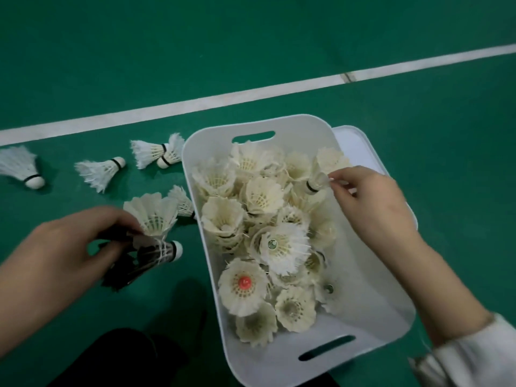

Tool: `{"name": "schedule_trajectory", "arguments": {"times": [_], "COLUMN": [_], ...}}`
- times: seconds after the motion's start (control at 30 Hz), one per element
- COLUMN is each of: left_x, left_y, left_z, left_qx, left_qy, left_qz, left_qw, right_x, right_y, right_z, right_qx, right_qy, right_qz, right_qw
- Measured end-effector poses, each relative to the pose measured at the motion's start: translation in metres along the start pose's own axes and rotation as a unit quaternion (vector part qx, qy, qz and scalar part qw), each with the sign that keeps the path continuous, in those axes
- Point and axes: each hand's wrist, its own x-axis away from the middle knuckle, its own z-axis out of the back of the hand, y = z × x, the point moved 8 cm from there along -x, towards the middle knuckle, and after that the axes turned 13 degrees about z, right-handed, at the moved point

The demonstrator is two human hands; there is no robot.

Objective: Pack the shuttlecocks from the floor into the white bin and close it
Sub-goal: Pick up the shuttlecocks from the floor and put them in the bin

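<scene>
**Q:** What is sitting in the middle?

**A:** A white bin point(371, 275) is resting on a green floor point(279, 37), seen from above, with its top open. Cream-white shuttlecocks point(262, 196) are filling the bin's left half, most with feathers pointing up. One at the bin's near end is showing an orange-red centre point(245, 282). The bin's right inner wall is lying bare.

**Q:** Where are the hands?

**A:** The right hand point(374, 196) is hovering over the bin's far right part. Its grip is pinching the feather end of a blurred black-banded shuttlecock point(315, 184) between thumb and fingertips, just above the pile. A pale sleeve point(474, 353) is showing past the bin's near right corner.

The left hand point(55, 247) is reaching down to the left of the bin. Its grip is curling round a dark-feathered shuttlecock point(156, 252), whose white cork is pointing toward the bin. A white shuttlecock point(153, 216) is standing feathers-up against the fingertips; I cannot tell whether the fingers are gripping it too.

**Q:** Is anything lying loose on the floor?

**A:** Yes, all left of the bin. A lone shuttlecock point(181, 202) is lying just beside the bin's left wall, and a pair of shuttlecocks point(156, 153) is lying near its far left corner. Another shuttlecock point(100, 171) and a last shuttlecock point(25, 166) are lying well apart from the bin. A white court line point(195, 103) is running beyond the bin's far end. A white plastic piece point(360, 141) is peeking out along the bin's right side.
</scene>
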Motion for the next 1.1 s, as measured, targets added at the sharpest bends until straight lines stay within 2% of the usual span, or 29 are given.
{"name": "schedule_trajectory", "arguments": {"times": [0.1, 0.2, 0.37, 0.43, 0.53, 0.57, 0.63, 0.7, 0.77, 0.83, 0.93, 1.03, 1.1], "left_x": [0.002, 0.007, 0.010, 0.011, 0.011, 0.012, 0.015, 0.018, 0.022, 0.025, 0.025, 0.013, 0.004], "left_y": [0.019, 0.031, 0.036, 0.039, 0.047, 0.051, 0.058, 0.061, 0.062, 0.063, 0.064, 0.041, 0.026], "left_z": [0.003, 0.004, 0.006, 0.012, 0.020, 0.021, 0.022, 0.025, 0.027, 0.030, 0.041, 0.056, 0.054], "left_qx": [-0.003, 0.010, 0.014, 0.019, 0.007, 0.005, 0.011, 0.031, 0.041, 0.050, 0.099, 0.202, 0.214], "left_qy": [0.024, 0.013, -0.012, 0.001, 0.027, 0.035, 0.038, 0.033, 0.035, 0.039, 0.047, 0.075, 0.070], "left_qz": [-0.025, -0.037, -0.040, -0.046, -0.050, -0.054, -0.062, -0.072, -0.086, -0.102, -0.130, -0.078, -0.044], "left_qw": [0.999, 0.999, 0.999, 0.999, 0.998, 0.998, 0.997, 0.996, 0.995, 0.993, 0.985, 0.973, 0.973], "right_x": [-0.014, -0.016, -0.012, -0.008, -0.002, 0.001, 0.013, 0.025, 0.028, 0.025, 0.019, 0.001, -0.010], "right_y": [0.007, 0.017, 0.012, -0.006, -0.067, -0.093, -0.146, -0.176, -0.184, -0.182, -0.176, -0.140, -0.104], "right_z": [-0.036, -0.072, -0.072, -0.054, -0.013, -0.007, -0.017, -0.043, -0.069, -0.079, -0.062, -0.019, 0.009], "right_qx": [0.098, 0.117, 0.099, 0.091, -0.041, -0.108, -0.181, -0.149, -0.093, -0.079, -0.148, -0.247, -0.239], "right_qy": [-0.063, -0.126, -0.143, -0.120, -0.006, -0.003, -0.054, -0.106, -0.130, -0.127, -0.083, -0.011, 0.045], "right_qz": [0.035, 0.034, 0.035, 0.049, 0.134, 0.177, 0.291, 0.372, 0.401, 0.394, 0.349, 0.203, 0.122], "right_qw": [0.993, 0.985, 0.984, 0.987, 0.990, 0.978, 0.938, 0.910, 0.902, 0.907, 0.922, 0.948, 0.962]}}
